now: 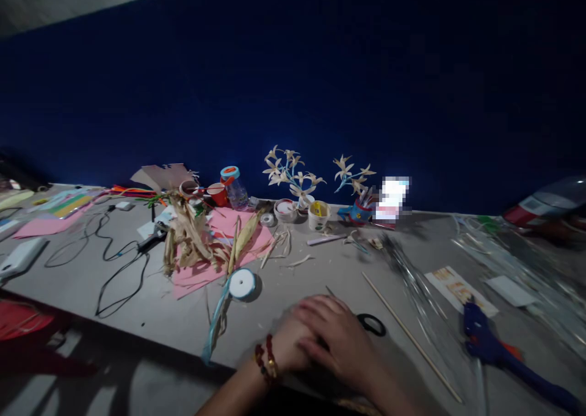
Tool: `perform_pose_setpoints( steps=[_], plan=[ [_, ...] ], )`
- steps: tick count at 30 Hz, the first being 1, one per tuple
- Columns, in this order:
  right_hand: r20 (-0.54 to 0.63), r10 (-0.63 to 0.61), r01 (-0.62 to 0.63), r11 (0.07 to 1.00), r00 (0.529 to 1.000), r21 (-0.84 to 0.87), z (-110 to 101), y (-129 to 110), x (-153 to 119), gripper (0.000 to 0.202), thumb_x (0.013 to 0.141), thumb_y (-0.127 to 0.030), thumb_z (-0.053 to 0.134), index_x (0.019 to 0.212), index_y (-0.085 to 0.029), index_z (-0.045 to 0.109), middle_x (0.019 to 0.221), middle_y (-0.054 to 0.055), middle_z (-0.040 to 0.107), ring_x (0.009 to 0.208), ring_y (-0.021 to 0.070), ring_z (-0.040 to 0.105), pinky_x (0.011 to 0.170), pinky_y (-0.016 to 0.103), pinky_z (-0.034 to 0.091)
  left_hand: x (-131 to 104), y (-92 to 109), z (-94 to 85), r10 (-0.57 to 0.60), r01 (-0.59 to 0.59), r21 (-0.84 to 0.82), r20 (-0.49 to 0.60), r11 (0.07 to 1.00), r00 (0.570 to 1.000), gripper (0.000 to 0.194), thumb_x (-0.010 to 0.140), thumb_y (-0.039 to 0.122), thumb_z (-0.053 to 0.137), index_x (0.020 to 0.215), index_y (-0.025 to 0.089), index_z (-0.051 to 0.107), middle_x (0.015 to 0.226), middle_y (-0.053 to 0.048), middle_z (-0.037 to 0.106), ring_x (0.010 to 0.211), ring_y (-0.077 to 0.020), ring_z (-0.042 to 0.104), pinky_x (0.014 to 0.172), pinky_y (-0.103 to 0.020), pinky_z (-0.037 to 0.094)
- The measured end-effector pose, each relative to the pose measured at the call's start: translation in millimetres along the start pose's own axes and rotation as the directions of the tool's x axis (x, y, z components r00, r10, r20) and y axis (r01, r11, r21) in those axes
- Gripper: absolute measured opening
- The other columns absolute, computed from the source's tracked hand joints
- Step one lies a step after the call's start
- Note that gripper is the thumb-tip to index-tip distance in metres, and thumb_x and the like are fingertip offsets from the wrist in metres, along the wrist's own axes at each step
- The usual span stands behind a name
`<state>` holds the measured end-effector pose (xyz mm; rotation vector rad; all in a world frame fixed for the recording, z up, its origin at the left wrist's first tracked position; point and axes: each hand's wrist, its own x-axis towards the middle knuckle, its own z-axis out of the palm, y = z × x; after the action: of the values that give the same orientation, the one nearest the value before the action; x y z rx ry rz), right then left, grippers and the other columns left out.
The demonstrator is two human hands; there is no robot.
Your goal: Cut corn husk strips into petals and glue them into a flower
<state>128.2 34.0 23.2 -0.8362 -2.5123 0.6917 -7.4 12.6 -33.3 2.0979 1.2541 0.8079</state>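
My left hand (pixel 290 341), with beaded bracelets at its wrist, rests at the table's front edge. Folded over it is my right hand (pixel 343 343), its fingers curled against the left and no object seen in them. Most of the left fingers are hidden beneath. Just behind the hands lies a pair of scissors, its black handle loop (pixel 372 324) showing. A ribbon spool (pixel 242 283) stands left of the hands, pale blue ribbon (pixel 215 330) trailing over the edge. To the right lies a thin wooden stick (pixel 412 336).
Dried corn husks (pixel 190 239) cover pink paper (pixel 196 278) at left. Husk flowers (pixel 293 175), a white cup (pixel 318 215) and a lit phone (pixel 391 199) stand along the blue wall. A blue glue gun (pixel 485 336) and clear plastic strips (pixel 416 281) lie right; black cables (pixel 121 309) left.
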Motion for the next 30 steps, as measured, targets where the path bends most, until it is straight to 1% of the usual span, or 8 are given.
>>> perform_pose_setpoints(
  steps=[2,4,5,7,11,14,19,30],
  plan=[
    [-0.091,0.019,-0.019,1.000,0.996,0.009,-4,10,-7,0.040,0.095,-0.042,0.057,0.129,-0.024,0.063,0.128,0.012,0.069,0.117,0.0307,0.062,0.102,0.050,0.048,1,0,-26.4,0.155,-0.157,0.020,0.074,0.987,0.985,0.033,0.075,0.018,0.067,0.107,0.023,0.071,0.112,-0.008,0.075,0.110,-0.0240,0.065,0.100,-0.035,0.050],
    [-0.196,0.068,-0.069,0.998,0.978,0.002,-5,23,-19,0.034,0.097,-0.036,0.053,0.127,-0.025,0.064,0.121,0.011,0.072,0.111,0.0284,0.066,0.098,0.047,0.052,-1,-7,-60.5,0.040,-0.037,0.199,-0.009,0.979,0.999,0.016,0.083,0.019,0.061,0.094,0.023,0.072,0.096,-0.005,0.076,0.098,-0.0201,0.068,0.095,-0.031,0.051],
    [-0.246,0.101,-0.105,0.994,0.964,-0.004,-4,29,-27,0.030,0.097,-0.035,0.052,0.121,-0.026,0.067,0.116,0.011,0.074,0.106,0.0283,0.068,0.094,0.046,0.054,-3,-14,-79.0,-0.083,0.118,0.324,-0.118,0.939,0.990,0.015,0.087,0.022,0.058,0.094,0.025,0.071,0.097,-0.004,0.075,0.097,-0.0183,0.068,0.092,-0.028,0.051],
    [-0.293,0.165,-0.170,0.985,0.942,0.007,-1,39,-44,0.026,0.097,-0.035,0.051,0.112,-0.025,0.070,0.108,0.010,0.076,0.099,0.0280,0.071,0.087,0.044,0.058,-9,-33,-114.8,-0.293,0.447,0.458,-0.370,0.768,0.882,0.019,0.093,0.026,0.051,0.096,0.024,0.069,0.102,-0.006,0.073,0.100,-0.0190,0.067,0.091,-0.028,0.050],
    [-0.268,0.246,-0.235,0.969,0.931,0.075,5,45,-67,0.025,0.097,-0.036,0.051,0.105,-0.024,0.071,0.104,0.010,0.076,0.092,0.0264,0.074,0.080,0.040,0.060,-16,-74,-161.2,-0.449,0.691,0.482,-0.530,0.538,0.720,0.026,0.093,0.033,0.049,0.102,0.015,0.065,0.107,-0.018,0.070,0.100,-0.0322,0.067,0.080,-0.038,0.051],
    [-0.225,0.267,-0.249,0.963,0.937,0.103,5,41,-73,0.025,0.098,-0.035,0.051,0.106,-0.024,0.071,0.106,0.009,0.076,0.092,0.0256,0.074,0.080,0.040,0.060,-15,-91,-169.6,-0.558,0.753,0.503,-0.509,0.425,0.655,0.021,0.089,0.033,0.053,0.092,0.016,0.066,0.092,-0.013,0.073,0.084,-0.0292,0.070,0.069,-0.033,0.049],
    [-0.231,0.280,-0.261,0.959,0.932,0.110,1,39,-77,0.024,0.098,-0.034,0.050,0.104,-0.023,0.071,0.105,0.010,0.076,0.093,0.0260,0.073,0.081,0.040,0.059,-12,-96,-170.7,-0.645,0.791,0.516,-0.490,0.327,0.586,0.030,0.091,0.034,0.046,0.090,0.016,0.070,0.087,-0.013,0.075,0.083,-0.0297,0.072,0.067,-0.032,0.048],
    [-0.198,0.205,-0.195,0.978,0.958,0.071,-1,36,-77,0.025,0.099,-0.029,0.047,0.104,-0.023,0.070,0.103,0.009,0.076,0.096,0.0241,0.072,0.082,0.036,0.058,-5,-102,-160.0,-0.664,0.801,0.480,-0.471,0.358,0.580,0.041,0.087,0.055,0.052,0.090,0.017,0.067,0.091,-0.015,0.076,0.087,-0.0324,0.072,0.068,-0.033,0.048]
  ],
)
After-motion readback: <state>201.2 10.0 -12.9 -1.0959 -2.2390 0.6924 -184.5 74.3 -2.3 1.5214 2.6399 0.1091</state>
